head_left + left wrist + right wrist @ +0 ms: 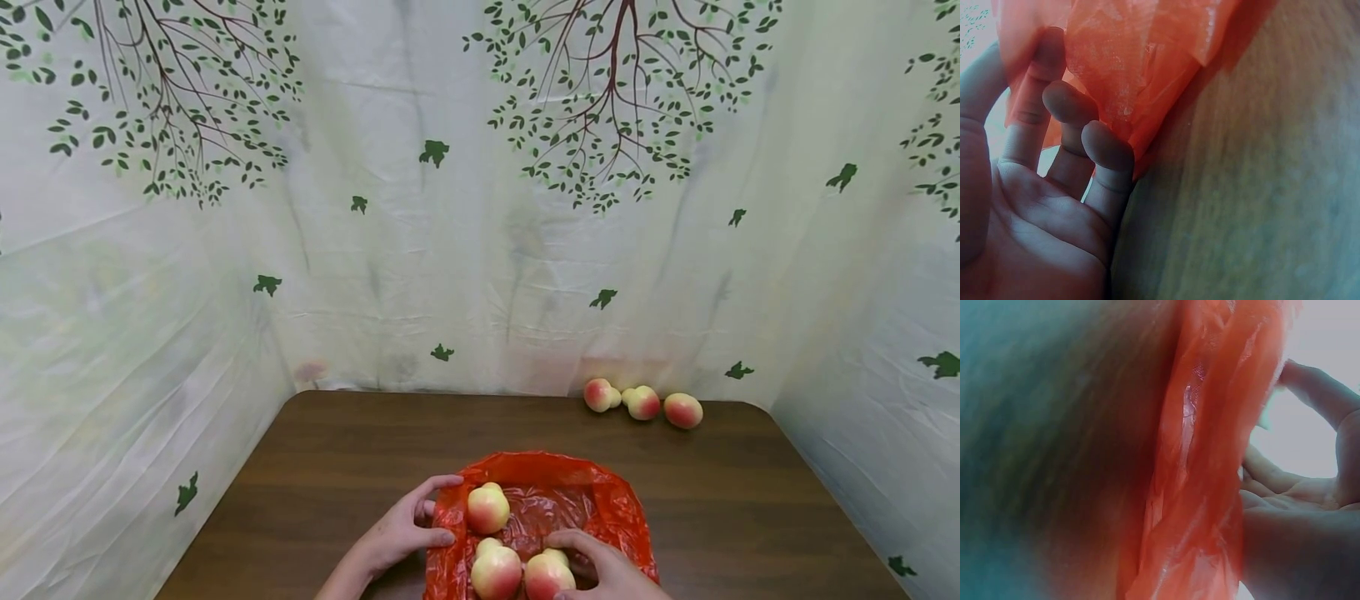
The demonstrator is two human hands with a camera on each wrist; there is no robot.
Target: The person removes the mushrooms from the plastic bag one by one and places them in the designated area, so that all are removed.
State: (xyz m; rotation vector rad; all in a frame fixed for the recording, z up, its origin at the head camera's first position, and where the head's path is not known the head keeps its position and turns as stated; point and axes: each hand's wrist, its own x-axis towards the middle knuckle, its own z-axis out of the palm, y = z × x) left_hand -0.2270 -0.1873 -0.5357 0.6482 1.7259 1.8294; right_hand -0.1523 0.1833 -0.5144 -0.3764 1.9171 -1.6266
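Observation:
In the head view a red plastic bag (633, 521) lies spread at the table's front, its mouth facing up. Inside are several pear-shaped fruits, yellow with a red blush: one pear (487, 508) at the upper left, a second pear (496, 573) below it, and a third pear (548, 577) by my right hand. My right hand (611, 571) reaches into the bag, index finger and thumb around that third pear. With thumb and fingers spread along its left rim, my left hand (401, 529) holds the bag. Curled fingertips (1107, 144) press against the plastic in the left wrist view.
On the brown table (360, 450), three more fruits stand at the back right edge: a left pear (597, 395), a middle pear (643, 403) and a right fruit (683, 411). A pale curtain (480, 250) printed with leaves encloses the table's back and sides.

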